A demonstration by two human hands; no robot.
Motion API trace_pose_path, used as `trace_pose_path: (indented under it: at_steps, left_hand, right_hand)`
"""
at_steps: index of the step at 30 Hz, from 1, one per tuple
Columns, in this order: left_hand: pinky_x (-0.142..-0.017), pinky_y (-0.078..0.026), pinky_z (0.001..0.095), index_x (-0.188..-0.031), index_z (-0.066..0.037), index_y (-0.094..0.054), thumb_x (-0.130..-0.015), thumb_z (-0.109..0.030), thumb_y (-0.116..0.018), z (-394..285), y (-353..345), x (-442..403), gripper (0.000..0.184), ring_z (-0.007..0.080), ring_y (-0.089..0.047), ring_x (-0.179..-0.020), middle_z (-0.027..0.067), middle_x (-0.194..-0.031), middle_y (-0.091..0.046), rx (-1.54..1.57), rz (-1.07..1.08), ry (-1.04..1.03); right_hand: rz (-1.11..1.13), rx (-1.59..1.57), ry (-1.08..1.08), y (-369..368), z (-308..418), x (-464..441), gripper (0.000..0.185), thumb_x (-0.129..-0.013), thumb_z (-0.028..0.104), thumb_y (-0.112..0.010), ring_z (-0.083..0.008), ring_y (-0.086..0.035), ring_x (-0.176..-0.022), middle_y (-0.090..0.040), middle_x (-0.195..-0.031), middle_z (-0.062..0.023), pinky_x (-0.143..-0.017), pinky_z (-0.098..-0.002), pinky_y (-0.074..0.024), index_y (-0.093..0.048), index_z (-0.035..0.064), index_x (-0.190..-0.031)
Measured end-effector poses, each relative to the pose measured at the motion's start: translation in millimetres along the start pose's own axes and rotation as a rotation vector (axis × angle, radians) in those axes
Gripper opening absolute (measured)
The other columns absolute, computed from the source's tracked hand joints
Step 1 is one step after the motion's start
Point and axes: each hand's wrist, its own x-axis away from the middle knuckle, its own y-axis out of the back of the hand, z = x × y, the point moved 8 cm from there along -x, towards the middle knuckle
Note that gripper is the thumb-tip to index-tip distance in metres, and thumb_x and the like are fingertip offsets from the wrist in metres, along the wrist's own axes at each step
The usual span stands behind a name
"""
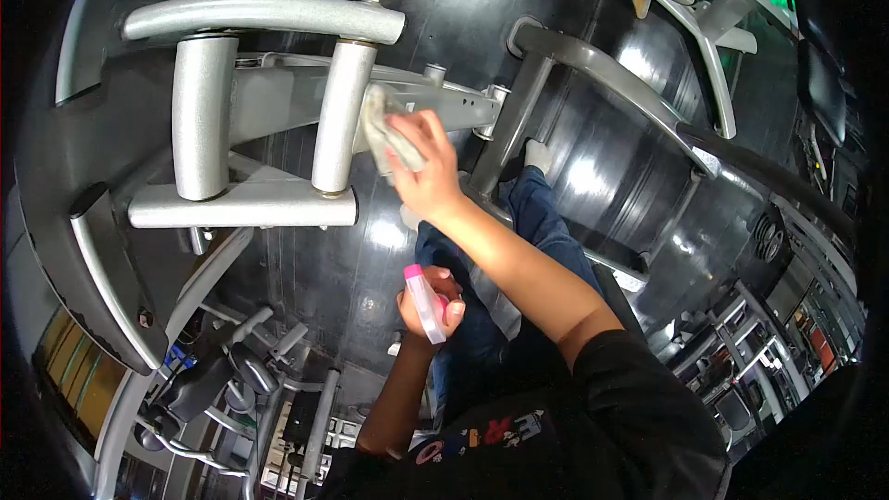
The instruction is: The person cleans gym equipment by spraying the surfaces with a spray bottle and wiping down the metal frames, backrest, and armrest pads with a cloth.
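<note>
My right hand (428, 162) grips a crumpled pale cloth (378, 125), reaching forward next to the upright silver post (344, 116) of a gym machine. The cloth's edge lies right beside the post; whether they touch, I cannot tell. Lower down, near my lap, my left hand (435, 301) is closed around a small spray bottle (425, 307) with a pink top and a translucent body. Parts of the bottle are hidden by my fingers.
A thick silver bar (264, 17) tops the machine's posts, with a lower silver bar (243, 206) beneath. A dark grey curved frame (602, 65) stands at the right. More gym machines (231, 389) fill the lower left. The dark floor (370, 292) is shiny.
</note>
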Motion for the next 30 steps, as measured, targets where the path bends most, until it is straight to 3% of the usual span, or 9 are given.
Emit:
trace_pose_path:
  at_steps: [3, 5, 6, 7, 9, 12, 18, 20, 30]
  left_hand:
    - [-0.057, -0.048, 0.0251, -0.109, -0.002, -0.055, -0.08, -0.03, -0.077, -4, 7, -4, 0.046, 0.0112, -0.058, -0.057, 0.0025, -0.065, -0.06, -0.125, 0.03, 0.004]
    - [-0.058, -0.048, 0.0284, -0.114, 0.003, -0.049, -0.085, -0.021, -0.069, 4, -2, -11, 0.043, 0.0139, -0.056, -0.057, 0.0043, -0.069, -0.059, -0.298, 0.167, 0.043]
    - [-0.056, -0.046, 0.0251, -0.112, 0.002, -0.052, -0.084, -0.021, -0.071, 6, -5, -17, 0.041, 0.0099, -0.054, -0.056, 0.002, -0.068, -0.058, -0.305, 0.143, 0.049]
    - [-0.056, -0.046, 0.0251, -0.112, 0.002, -0.052, -0.084, -0.021, -0.071, 8, -10, -20, 0.041, 0.0099, -0.054, -0.056, 0.002, -0.068, -0.058, -0.3, 0.142, 0.048]
    - [-0.056, -0.043, 0.0226, -0.11, 0.0, -0.054, -0.082, -0.02, -0.074, 23, -18, -27, 0.04, 0.0065, -0.052, -0.056, 0.0009, -0.066, -0.058, -0.324, 0.149, 0.141]
    - [-0.055, -0.044, 0.0233, -0.109, -0.004, -0.058, -0.079, -0.016, -0.078, 32, -34, -36, 0.038, 0.007, -0.052, -0.055, -0.0022, -0.062, -0.055, -0.371, 0.149, 0.257]
    - [-0.058, -0.044, 0.0244, -0.105, -0.005, -0.062, -0.08, -0.017, -0.077, 78, -54, -61, 0.031, 0.0054, -0.053, -0.06, -0.0005, -0.064, -0.057, -0.492, 0.303, 0.336]
    - [-0.063, -0.048, 0.028, -0.099, -0.004, -0.064, -0.08, -0.022, -0.077, 96, -53, -69, 0.029, 0.0107, -0.061, -0.066, 0.0053, -0.07, -0.064, -0.614, 0.305, 0.349]
    - [-0.063, -0.05, 0.0415, -0.086, -0.002, -0.062, -0.078, -0.043, -0.075, 115, -61, -118, 0.044, 0.0336, -0.068, -0.069, 0.0183, -0.071, -0.065, -0.941, 0.271, 0.398]
  right_hand:
    - [-0.078, 0.161, -0.089, 15, -47, 13, 0.034, -0.083, 0.002, -0.062, -0.036, -0.06, -0.089, -0.055, -0.1, -0.0202, -0.079, -0.0387, -0.0493, -0.058, 0.0009, -0.117]
    - [-0.334, 0.266, -0.222, 31, -111, 26, 0.032, -0.095, 0.02, -0.055, -0.0389, -0.061, -0.088, -0.06, -0.099, -0.028, -0.079, -0.0406, -0.049, -0.057, -0.0045, -0.116]
    - [-0.297, 0.273, -0.724, 40, -169, 42, 0.039, -0.098, 0.026, -0.051, -0.0417, -0.063, -0.09, -0.063, -0.098, -0.0296, -0.081, -0.0439, -0.049, -0.055, -0.0072, -0.118]
    - [-0.24, 0.408, -0.848, 48, -224, 67, 0.04, -0.099, 0.028, -0.05, -0.0412, -0.065, -0.091, -0.065, -0.095, -0.0283, -0.082, -0.047, -0.0486, -0.055, -0.0041, -0.122]
    - [-0.262, 0.331, -0.711, 64, -251, 78, 0.035, -0.098, 0.032, -0.05, -0.0481, -0.062, -0.088, -0.065, -0.092, -0.0283, -0.077, -0.0507, -0.0476, -0.059, 0.0045, -0.118]
    - [-0.027, 0.172, -0.875, 76, -314, 97, 0.035, -0.096, 0.035, -0.054, -0.0447, -0.062, -0.094, -0.065, -0.095, -0.0279, -0.078, -0.0464, -0.0471, -0.06, 0.0005, -0.102]
    - [0.254, 0.405, -0.89, 150, -307, 136, 0.041, -0.096, 0.038, -0.053, -0.0384, -0.062, -0.093, -0.065, -0.096, -0.0259, -0.08, -0.0434, -0.0471, -0.059, -0.002, -0.105]
    - [0.314, 0.485, -0.908, 173, -307, 160, 0.042, -0.097, 0.038, -0.051, -0.0323, -0.063, -0.091, -0.066, -0.096, -0.0226, -0.081, -0.0409, -0.0469, -0.06, -0.0014, -0.111]
    - [0.502, 0.494, -1.087, 192, -294, 227, 0.047, -0.095, 0.043, -0.048, -0.0492, -0.056, -0.106, -0.061, -0.109, -0.0317, -0.09, -0.0494, -0.0454, -0.056, -0.0021, -0.107]
